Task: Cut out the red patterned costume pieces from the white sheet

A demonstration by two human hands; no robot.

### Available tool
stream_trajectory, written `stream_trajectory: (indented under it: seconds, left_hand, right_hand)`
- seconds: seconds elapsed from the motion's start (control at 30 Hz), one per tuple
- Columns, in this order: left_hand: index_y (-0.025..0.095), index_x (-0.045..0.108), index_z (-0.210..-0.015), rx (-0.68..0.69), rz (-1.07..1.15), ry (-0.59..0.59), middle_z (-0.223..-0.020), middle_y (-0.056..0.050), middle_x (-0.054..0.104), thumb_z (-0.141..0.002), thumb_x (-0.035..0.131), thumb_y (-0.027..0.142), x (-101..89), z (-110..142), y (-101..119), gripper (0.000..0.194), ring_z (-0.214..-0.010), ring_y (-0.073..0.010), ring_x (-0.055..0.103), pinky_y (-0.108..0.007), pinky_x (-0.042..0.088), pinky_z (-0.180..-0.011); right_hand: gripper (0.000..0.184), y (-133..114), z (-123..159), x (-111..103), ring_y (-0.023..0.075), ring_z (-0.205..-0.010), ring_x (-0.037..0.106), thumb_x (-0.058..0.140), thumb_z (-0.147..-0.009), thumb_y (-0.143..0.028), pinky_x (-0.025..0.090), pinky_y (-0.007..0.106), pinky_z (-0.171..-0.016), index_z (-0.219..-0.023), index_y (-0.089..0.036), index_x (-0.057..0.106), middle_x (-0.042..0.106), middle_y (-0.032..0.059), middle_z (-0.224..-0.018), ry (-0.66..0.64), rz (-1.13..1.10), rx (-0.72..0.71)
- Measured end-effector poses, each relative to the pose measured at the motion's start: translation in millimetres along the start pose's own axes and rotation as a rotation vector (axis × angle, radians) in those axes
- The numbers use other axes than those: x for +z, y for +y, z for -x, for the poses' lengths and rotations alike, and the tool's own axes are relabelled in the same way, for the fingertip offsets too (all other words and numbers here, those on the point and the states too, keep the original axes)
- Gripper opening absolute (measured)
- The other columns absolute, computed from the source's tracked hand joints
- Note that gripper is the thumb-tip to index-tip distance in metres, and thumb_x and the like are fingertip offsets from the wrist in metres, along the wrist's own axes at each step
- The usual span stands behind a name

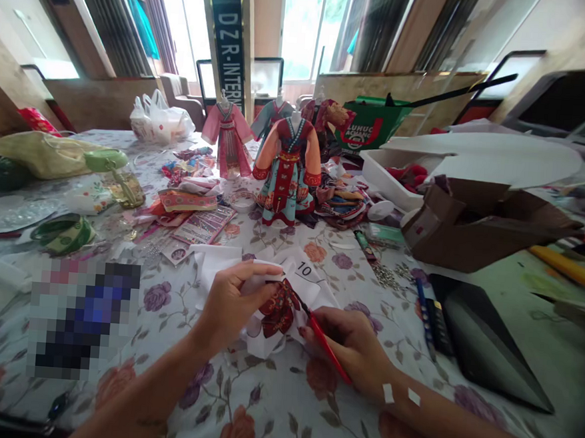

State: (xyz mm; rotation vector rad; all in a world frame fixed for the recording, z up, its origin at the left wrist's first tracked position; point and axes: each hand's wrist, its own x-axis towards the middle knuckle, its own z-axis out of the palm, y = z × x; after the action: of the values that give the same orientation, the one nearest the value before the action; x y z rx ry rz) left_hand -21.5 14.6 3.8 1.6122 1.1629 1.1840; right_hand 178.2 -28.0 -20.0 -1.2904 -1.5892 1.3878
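Closest to you, two small white strips (400, 395) sit on your right forearm above the floral-covered worktop (192, 432). Your right grip (352, 336) is wrapped around a slim red-handled tool (331, 350), its dark tip pointing up and left at the edge of a dark red patterned piece of fabric (278, 319); whether the tip touches it, you cannot tell. Your left grip (234, 295) pinches that fabric at its upper edge, between thumb and fingers. The piece is between your hands, over a crumpled white sheet (313, 274) marked "10".

Off to your right lies a black flat panel (489, 339), with pens (426, 315) just beside it. Farther on, a green tape roll (64, 232) is at left and an open cardboard box (457, 227) at right. Beyond the sheet, a small orange-sleeved robe (288, 169) stands upright, with a pink robe (227, 138) behind and to its left. Farther back are a white plastic bag (162, 122) and a green bag (374, 121).
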Motion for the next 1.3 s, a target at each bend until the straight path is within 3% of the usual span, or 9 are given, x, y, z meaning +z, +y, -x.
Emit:
stream_trajectory:
  seconds: [0.13,0.5,0.7,0.9,1.07,1.3]
  left_hand:
    - [0.018,0.075,-0.09,0.027,-0.053,0.011,-0.091,-0.005,0.074,-0.073,0.066,0.012,1.5,1.3,4.5,0.02,-0.086,-0.0181,0.066,-0.028,0.052,-0.082]
    - [0.02,0.074,-0.092,-0.022,-0.039,-0.021,-0.092,-0.003,0.072,-0.074,0.065,0.012,-0.2,1.2,1.5,0.022,-0.086,-0.0167,0.065,-0.025,0.05,-0.079]
    - [0.02,0.074,-0.095,-0.156,0.114,-0.082,-0.091,-0.003,0.071,-0.073,0.069,0.019,-1.3,1.8,-1.5,0.022,-0.08,-0.0152,0.064,-0.022,0.051,-0.069]
    - [0.021,0.074,-0.094,-0.196,0.158,-0.102,-0.086,-0.001,0.071,-0.072,0.07,0.019,-0.1,1.2,-0.9,0.023,-0.072,-0.0116,0.062,-0.019,0.05,-0.065]
    - [0.021,0.074,-0.093,-0.212,0.159,-0.091,-0.084,-0.001,0.07,-0.072,0.07,0.019,0.6,3.4,0.6,0.021,-0.066,-0.0101,0.06,-0.019,0.049,-0.062]
    - [0.02,0.075,-0.09,-0.283,0.287,-0.097,-0.074,0.001,0.068,-0.069,0.072,0.018,0.8,2.7,1.5,0.02,-0.059,-0.0077,0.057,-0.017,0.048,-0.057]
  right_hand:
    - [0.03,0.1,6.3,5.5,0.0165,-0.036,0.057,0.07,-0.074,-0.041,0.041,0.024,-0.036,-0.066,-0.02,0.051,0.057,-0.0024,-0.041,-0.076,-0.214,0.124]
    - [0.026,2.3,7.3,9.5,0.0164,-0.035,0.058,0.069,-0.076,-0.037,0.041,0.022,-0.034,-0.066,-0.02,0.052,0.061,-0.002,-0.041,-0.001,-0.225,0.182]
    - [0.025,1.3,8.4,7.8,0.0186,-0.037,0.06,0.068,-0.077,-0.041,0.043,0.024,-0.036,-0.071,-0.02,0.055,0.06,-0.0023,-0.042,0.009,-0.189,0.154]
    - [0.027,-0.6,8.7,5.4,0.0157,-0.039,0.057,0.07,-0.075,-0.038,0.041,0.024,-0.038,-0.065,-0.018,0.055,0.059,-0.0016,-0.046,0.049,-0.006,0.032]
    - [0.022,-0.4,10.8,7.1,0.0156,-0.038,0.057,0.063,-0.081,-0.034,0.043,0.024,-0.038,-0.068,-0.021,0.051,0.059,-0.0024,-0.045,0.0,-0.034,0.059]
    - [0.023,0.4,9.6,8.4,0.015,-0.037,0.057,0.064,-0.08,-0.033,0.043,0.023,-0.038,-0.067,-0.021,0.05,0.059,-0.0026,-0.044,0.018,-0.042,0.068]
